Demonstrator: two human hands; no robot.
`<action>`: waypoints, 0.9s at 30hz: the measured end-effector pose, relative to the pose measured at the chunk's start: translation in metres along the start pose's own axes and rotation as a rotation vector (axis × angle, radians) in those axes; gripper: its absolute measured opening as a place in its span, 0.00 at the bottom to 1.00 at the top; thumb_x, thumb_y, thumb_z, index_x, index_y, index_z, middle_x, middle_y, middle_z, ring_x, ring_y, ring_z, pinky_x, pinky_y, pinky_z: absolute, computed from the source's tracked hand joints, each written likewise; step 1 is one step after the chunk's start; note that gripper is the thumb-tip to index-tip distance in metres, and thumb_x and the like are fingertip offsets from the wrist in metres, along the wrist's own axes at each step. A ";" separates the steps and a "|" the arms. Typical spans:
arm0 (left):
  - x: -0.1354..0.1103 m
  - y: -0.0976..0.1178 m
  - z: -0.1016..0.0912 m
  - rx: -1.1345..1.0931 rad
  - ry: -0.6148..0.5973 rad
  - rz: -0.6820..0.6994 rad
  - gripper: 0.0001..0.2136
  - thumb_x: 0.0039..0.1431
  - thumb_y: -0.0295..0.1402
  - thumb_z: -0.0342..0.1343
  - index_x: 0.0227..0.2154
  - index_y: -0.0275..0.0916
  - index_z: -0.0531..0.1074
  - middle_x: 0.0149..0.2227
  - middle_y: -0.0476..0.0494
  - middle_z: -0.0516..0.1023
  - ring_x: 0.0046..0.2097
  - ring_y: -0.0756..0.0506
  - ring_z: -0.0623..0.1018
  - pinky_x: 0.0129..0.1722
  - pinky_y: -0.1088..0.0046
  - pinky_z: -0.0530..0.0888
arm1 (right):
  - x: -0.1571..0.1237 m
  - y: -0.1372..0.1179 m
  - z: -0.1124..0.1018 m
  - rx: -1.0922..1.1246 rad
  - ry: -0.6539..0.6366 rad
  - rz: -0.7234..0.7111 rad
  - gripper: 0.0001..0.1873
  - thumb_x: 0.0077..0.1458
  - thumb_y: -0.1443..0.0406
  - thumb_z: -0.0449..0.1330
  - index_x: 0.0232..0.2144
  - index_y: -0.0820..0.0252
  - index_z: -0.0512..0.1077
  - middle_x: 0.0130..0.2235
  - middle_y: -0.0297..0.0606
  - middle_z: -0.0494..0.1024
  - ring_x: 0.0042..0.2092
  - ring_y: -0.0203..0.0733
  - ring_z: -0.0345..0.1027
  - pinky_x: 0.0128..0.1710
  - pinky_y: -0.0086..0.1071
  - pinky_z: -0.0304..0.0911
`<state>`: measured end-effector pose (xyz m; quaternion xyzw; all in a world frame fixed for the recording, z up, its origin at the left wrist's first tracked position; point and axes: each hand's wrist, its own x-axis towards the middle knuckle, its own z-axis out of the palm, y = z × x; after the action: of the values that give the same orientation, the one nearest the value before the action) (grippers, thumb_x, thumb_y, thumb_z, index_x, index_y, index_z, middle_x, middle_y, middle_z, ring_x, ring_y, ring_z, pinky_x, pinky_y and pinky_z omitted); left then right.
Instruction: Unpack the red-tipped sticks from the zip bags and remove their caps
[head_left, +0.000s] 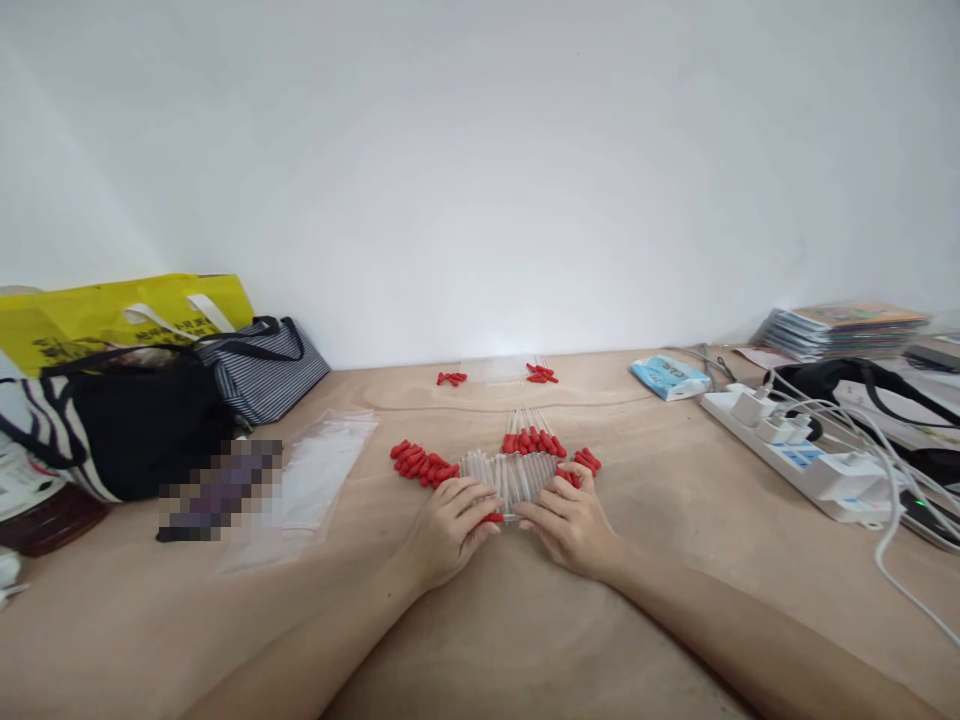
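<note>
My left hand (457,525) is closed, its fingers pinched round the red rubber bulb (491,517) of a dropper in front of me. Opposite it, my right hand (571,520) is closed at the other end of the same dropper's clear tube, partly hiding it. Just beyond my fingers lies a row of clear glass tubes (506,478), side by side. Loose red bulbs (421,464) form a pile to the left, and a few more red bulbs (588,459) lie at the right. Behind the row, several droppers (534,438) point their tubes away from me.
Clear plastic bags (322,470) lie flat on the left, near a striped bag (262,370) and a black bag (150,420). On the right are a blue tissue pack (670,377), a white power strip (795,455) with cables, and stacked booklets (840,332). A white wall rises behind.
</note>
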<state>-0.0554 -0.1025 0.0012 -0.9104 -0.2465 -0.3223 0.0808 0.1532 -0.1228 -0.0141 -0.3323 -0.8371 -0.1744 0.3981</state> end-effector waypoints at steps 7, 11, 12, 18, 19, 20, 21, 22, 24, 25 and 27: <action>-0.001 0.004 -0.002 -0.040 -0.020 0.001 0.09 0.59 0.32 0.47 0.28 0.41 0.72 0.30 0.47 0.77 0.37 0.47 0.72 0.42 0.65 0.65 | 0.001 -0.003 -0.004 0.000 -0.026 -0.071 0.11 0.56 0.65 0.49 0.28 0.58 0.72 0.18 0.30 0.64 0.26 0.33 0.53 0.42 0.38 0.46; -0.001 0.002 -0.006 -0.032 -0.001 0.035 0.09 0.58 0.30 0.47 0.26 0.41 0.70 0.29 0.49 0.77 0.35 0.47 0.72 0.41 0.65 0.64 | -0.002 0.002 -0.008 0.012 -0.033 -0.073 0.12 0.55 0.65 0.49 0.26 0.58 0.71 0.17 0.29 0.63 0.26 0.33 0.53 0.41 0.37 0.46; -0.003 -0.001 -0.008 -0.028 0.021 0.038 0.08 0.58 0.29 0.47 0.26 0.41 0.70 0.29 0.49 0.77 0.35 0.48 0.72 0.40 0.66 0.65 | -0.004 0.005 -0.010 0.015 -0.026 -0.054 0.12 0.55 0.65 0.49 0.25 0.58 0.71 0.17 0.29 0.63 0.26 0.33 0.53 0.41 0.37 0.46; -0.022 -0.017 -0.021 0.009 0.117 -0.109 0.07 0.58 0.29 0.46 0.32 0.41 0.70 0.31 0.47 0.75 0.33 0.49 0.72 0.35 0.72 0.69 | -0.013 0.024 -0.019 -0.011 -0.050 0.145 0.11 0.56 0.66 0.49 0.31 0.56 0.72 0.22 0.32 0.70 0.29 0.35 0.58 0.40 0.36 0.46; -0.025 -0.019 -0.022 0.004 0.135 -0.156 0.08 0.58 0.29 0.46 0.33 0.40 0.70 0.31 0.46 0.73 0.34 0.50 0.72 0.35 0.74 0.69 | -0.012 0.023 -0.018 -0.018 -0.052 0.151 0.11 0.55 0.66 0.49 0.34 0.56 0.72 0.23 0.33 0.70 0.30 0.35 0.58 0.39 0.36 0.46; -0.026 -0.020 -0.023 0.009 0.165 -0.213 0.09 0.59 0.30 0.45 0.34 0.40 0.70 0.32 0.45 0.72 0.34 0.50 0.72 0.35 0.74 0.70 | -0.011 0.022 -0.016 -0.026 -0.053 0.161 0.12 0.55 0.67 0.49 0.36 0.56 0.72 0.24 0.34 0.71 0.30 0.36 0.59 0.38 0.35 0.46; -0.028 -0.023 -0.023 0.030 0.202 -0.284 0.09 0.59 0.31 0.45 0.36 0.39 0.71 0.32 0.44 0.71 0.35 0.49 0.72 0.36 0.74 0.70 | -0.009 0.021 -0.014 -0.035 -0.049 0.182 0.13 0.55 0.68 0.48 0.38 0.57 0.71 0.25 0.34 0.71 0.30 0.36 0.59 0.37 0.35 0.46; -0.029 -0.027 -0.024 0.061 0.242 -0.366 0.10 0.58 0.32 0.45 0.37 0.39 0.71 0.32 0.44 0.69 0.35 0.48 0.72 0.37 0.73 0.70 | -0.008 0.020 -0.011 -0.044 -0.044 0.213 0.14 0.54 0.69 0.48 0.39 0.58 0.71 0.26 0.35 0.72 0.31 0.36 0.60 0.37 0.34 0.46; -0.031 -0.039 -0.027 0.117 0.302 -0.551 0.13 0.58 0.34 0.44 0.38 0.38 0.71 0.33 0.43 0.68 0.36 0.47 0.72 0.37 0.70 0.71 | -0.006 0.019 -0.009 -0.049 -0.020 0.284 0.13 0.53 0.69 0.48 0.37 0.58 0.71 0.26 0.34 0.73 0.31 0.36 0.61 0.38 0.34 0.47; -0.031 -0.047 -0.029 0.127 0.317 -0.645 0.14 0.57 0.35 0.43 0.38 0.37 0.71 0.33 0.42 0.68 0.36 0.46 0.72 0.36 0.69 0.71 | -0.006 0.021 -0.008 -0.050 -0.001 0.314 0.12 0.53 0.69 0.49 0.35 0.58 0.72 0.26 0.34 0.73 0.31 0.35 0.62 0.39 0.34 0.47; -0.032 -0.063 -0.033 0.103 0.340 -0.801 0.15 0.54 0.37 0.44 0.39 0.36 0.70 0.32 0.42 0.68 0.32 0.47 0.72 0.31 0.70 0.72 | -0.006 0.024 -0.008 -0.064 0.033 0.350 0.11 0.53 0.69 0.50 0.32 0.57 0.72 0.26 0.33 0.74 0.31 0.35 0.63 0.40 0.35 0.46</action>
<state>-0.1266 -0.0705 0.0056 -0.6718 -0.5791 -0.4606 0.0341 0.1767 -0.1123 -0.0132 -0.4826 -0.7537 -0.1342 0.4253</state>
